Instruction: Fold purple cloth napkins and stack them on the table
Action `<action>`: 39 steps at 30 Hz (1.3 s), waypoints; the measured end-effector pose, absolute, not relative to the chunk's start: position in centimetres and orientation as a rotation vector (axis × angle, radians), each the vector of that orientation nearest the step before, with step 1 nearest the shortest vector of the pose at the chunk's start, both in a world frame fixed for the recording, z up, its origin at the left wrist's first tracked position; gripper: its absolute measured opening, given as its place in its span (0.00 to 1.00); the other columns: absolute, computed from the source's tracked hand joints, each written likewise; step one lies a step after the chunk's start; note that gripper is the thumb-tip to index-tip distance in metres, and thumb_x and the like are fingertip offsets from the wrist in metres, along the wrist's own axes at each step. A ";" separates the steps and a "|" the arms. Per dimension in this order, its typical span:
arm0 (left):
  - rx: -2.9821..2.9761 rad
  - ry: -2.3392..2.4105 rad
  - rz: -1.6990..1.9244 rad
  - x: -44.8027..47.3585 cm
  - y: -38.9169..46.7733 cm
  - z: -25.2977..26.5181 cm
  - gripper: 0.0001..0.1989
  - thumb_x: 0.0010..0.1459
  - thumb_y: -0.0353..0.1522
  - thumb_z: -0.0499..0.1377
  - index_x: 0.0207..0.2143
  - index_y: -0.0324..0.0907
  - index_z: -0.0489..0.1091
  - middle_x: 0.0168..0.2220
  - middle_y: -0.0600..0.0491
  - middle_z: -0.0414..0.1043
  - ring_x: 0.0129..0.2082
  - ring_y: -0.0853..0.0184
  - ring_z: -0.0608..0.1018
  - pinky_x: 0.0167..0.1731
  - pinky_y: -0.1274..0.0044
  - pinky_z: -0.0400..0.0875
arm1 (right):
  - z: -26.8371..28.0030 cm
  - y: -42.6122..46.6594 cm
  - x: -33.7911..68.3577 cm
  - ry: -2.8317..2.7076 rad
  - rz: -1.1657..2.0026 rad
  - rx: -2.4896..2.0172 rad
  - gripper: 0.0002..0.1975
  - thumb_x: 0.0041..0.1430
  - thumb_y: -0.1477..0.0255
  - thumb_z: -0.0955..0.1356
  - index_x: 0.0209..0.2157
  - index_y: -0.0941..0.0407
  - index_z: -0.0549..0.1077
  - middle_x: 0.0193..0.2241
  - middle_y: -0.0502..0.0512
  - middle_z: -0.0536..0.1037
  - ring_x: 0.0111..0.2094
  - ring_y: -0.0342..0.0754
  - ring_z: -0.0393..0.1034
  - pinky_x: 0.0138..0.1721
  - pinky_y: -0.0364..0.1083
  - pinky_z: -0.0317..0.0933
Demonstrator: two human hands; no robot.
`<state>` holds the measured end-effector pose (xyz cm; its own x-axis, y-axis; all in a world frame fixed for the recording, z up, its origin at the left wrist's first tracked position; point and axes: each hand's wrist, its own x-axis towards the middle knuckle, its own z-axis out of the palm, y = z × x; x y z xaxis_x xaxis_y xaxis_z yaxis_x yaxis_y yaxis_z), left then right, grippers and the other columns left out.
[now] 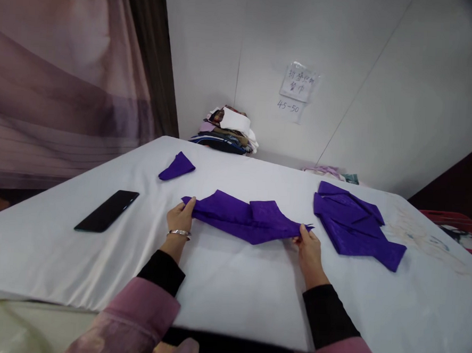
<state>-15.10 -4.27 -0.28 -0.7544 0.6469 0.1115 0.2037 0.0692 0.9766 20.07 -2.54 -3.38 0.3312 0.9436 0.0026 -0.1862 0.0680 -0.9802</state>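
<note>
A purple cloth napkin (249, 220) stretches between my two hands over the middle of the white-covered table. My left hand (181, 216) pinches its left corner between thumb and fingers. At the opposite end, my right hand (308, 247) grips the right corner the same way. The cloth is partly folded, with two peaks along its far edge and a shallow point toward me. A small folded purple napkin (178, 166) lies beyond my left hand. To the right rests a loose pile of purple napkins (347, 220).
A black phone (108, 211) lies on the white tablecloth (228, 298) at left. Stacked clothes (226, 130) sit behind the table's far edge, with more fabric (328, 172) farther right. Handwritten signs (297, 83) hang on the wall. A pinkish curtain (66, 81) hangs at left.
</note>
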 end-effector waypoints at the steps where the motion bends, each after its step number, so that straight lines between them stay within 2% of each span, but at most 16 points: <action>1: 0.888 2.055 1.698 -15.2 -4.4 -0.2 0.24 0.44 0.49 0.58 0.12 0.43 0.54 0.12 0.62 0.47 0.16 0.75 0.57 0.16 0.81 0.55 | -3.2 -2.6 20.2 -0.842 1.010 -1.188 0.19 0.44 0.56 0.71 0.21 0.56 0.66 0.14 0.45 0.67 0.16 0.40 0.61 0.21 0.42 0.57; 4: 1.061 2.184 1.439 -15.6 -4.9 -0.1 0.25 0.47 0.51 0.54 0.11 0.43 0.55 0.11 0.60 0.48 0.16 0.73 0.59 0.16 0.79 0.52 | -2.5 -2.9 20.8 -0.905 0.952 -1.247 0.21 0.48 0.53 0.68 0.19 0.57 0.66 0.13 0.46 0.67 0.16 0.41 0.61 0.21 0.42 0.57; 7: 1.284 2.345 1.036 -16.4 -5.4 -0.4 0.24 0.50 0.51 0.51 0.14 0.43 0.62 0.14 0.57 0.61 0.19 0.67 0.68 0.21 0.77 0.59 | -1.9 -3.2 21.4 -0.989 0.850 -1.337 0.23 0.51 0.52 0.65 0.17 0.57 0.66 0.14 0.49 0.68 0.17 0.41 0.62 0.22 0.42 0.57; 9: 1.415 2.450 0.894 -16.8 -5.7 -0.8 0.20 0.50 0.49 0.53 0.25 0.42 0.71 0.25 0.50 0.72 0.29 0.61 0.74 0.29 0.74 0.65 | -1.7 -3.1 21.7 -1.013 0.817 -1.390 0.23 0.50 0.52 0.66 0.16 0.57 0.66 0.13 0.48 0.68 0.17 0.41 0.61 0.22 0.42 0.56; 10: 1.481 2.481 0.885 -16.8 -5.8 -1.0 0.20 0.50 0.48 0.54 0.33 0.41 0.72 0.34 0.46 0.74 0.35 0.58 0.75 0.34 0.72 0.67 | -1.7 -3.1 21.8 -1.016 0.818 -1.409 0.23 0.50 0.53 0.67 0.16 0.57 0.66 0.13 0.48 0.68 0.17 0.41 0.61 0.21 0.42 0.55; 12: 1.646 2.475 0.949 -16.6 -6.0 -1.3 0.25 0.51 0.45 0.55 0.47 0.39 0.68 0.50 0.41 0.68 0.48 0.55 0.71 0.44 0.68 0.65 | -1.7 -3.0 21.8 -1.018 0.828 -1.423 0.22 0.48 0.53 0.67 0.16 0.56 0.66 0.13 0.48 0.68 0.17 0.42 0.61 0.21 0.43 0.54; 14: 1.857 2.355 0.982 -16.1 -6.3 -1.5 0.27 0.52 0.44 0.56 0.52 0.42 0.64 0.56 0.43 0.62 0.55 0.55 0.64 0.52 0.64 0.58 | -1.8 -2.9 21.7 -1.038 0.833 -1.414 0.22 0.48 0.53 0.67 0.17 0.56 0.66 0.13 0.47 0.68 0.17 0.42 0.61 0.21 0.43 0.54; 17: 2.062 2.099 0.889 -15.3 -6.8 -2.0 0.25 0.51 0.45 0.57 0.51 0.49 0.66 0.55 0.50 0.66 0.57 0.56 0.62 0.57 0.59 0.48 | -1.8 -3.0 21.6 -1.061 0.837 -1.374 0.21 0.49 0.52 0.67 0.18 0.56 0.67 0.13 0.46 0.68 0.17 0.42 0.60 0.21 0.43 0.54; 20: 2.085 1.920 0.789 -15.1 -7.4 -2.7 0.25 0.48 0.48 0.59 0.48 0.49 0.69 0.51 0.51 0.70 0.56 0.57 0.65 0.57 0.60 0.50 | -1.8 -3.1 21.6 -1.040 0.838 -1.345 0.21 0.48 0.52 0.67 0.19 0.56 0.67 0.14 0.47 0.69 0.18 0.42 0.61 0.21 0.43 0.55; 22: 2.095 1.847 0.755 -15.3 -7.8 -3.0 0.26 0.47 0.49 0.59 0.46 0.48 0.70 0.51 0.50 0.70 0.55 0.57 0.66 0.56 0.61 0.52 | -2.0 -3.1 21.7 -1.013 0.846 -1.331 0.21 0.48 0.52 0.67 0.20 0.57 0.68 0.14 0.47 0.69 0.18 0.42 0.62 0.21 0.43 0.55; 26: 2.099 1.792 0.714 -15.8 -8.5 -3.0 0.24 0.46 0.51 0.58 0.43 0.50 0.73 0.51 0.50 0.70 0.55 0.55 0.66 0.57 0.58 0.50 | -2.2 -3.4 21.8 -0.938 0.884 -1.317 0.22 0.47 0.50 0.67 0.19 0.57 0.67 0.14 0.48 0.69 0.17 0.42 0.62 0.20 0.43 0.55; 31: 2.123 1.773 0.700 -15.9 -8.7 -3.4 0.15 0.47 0.48 0.59 0.35 0.54 0.76 0.50 0.53 0.71 0.56 0.55 0.65 0.57 0.57 0.47 | -2.1 -4.5 22.1 -0.931 0.907 -1.366 0.23 0.47 0.50 0.66 0.20 0.57 0.69 0.16 0.51 0.72 0.17 0.43 0.63 0.19 0.43 0.55; 34: 2.159 1.762 0.735 -15.8 -8.7 -3.8 0.10 0.49 0.44 0.59 0.30 0.55 0.77 0.47 0.54 0.73 0.54 0.57 0.68 0.57 0.57 0.46 | -2.0 -5.6 22.7 -0.983 0.897 -1.437 0.22 0.46 0.51 0.67 0.19 0.57 0.69 0.16 0.51 0.72 0.18 0.43 0.64 0.19 0.43 0.55; 39: 2.214 1.811 0.798 -15.2 -9.6 -2.9 0.09 0.52 0.41 0.56 0.28 0.55 0.76 0.40 0.57 0.77 0.50 0.60 0.72 0.58 0.56 0.37 | -2.4 -7.4 24.3 -1.091 0.866 -1.499 0.22 0.45 0.51 0.68 0.20 0.58 0.70 0.15 0.51 0.71 0.18 0.43 0.63 0.20 0.42 0.55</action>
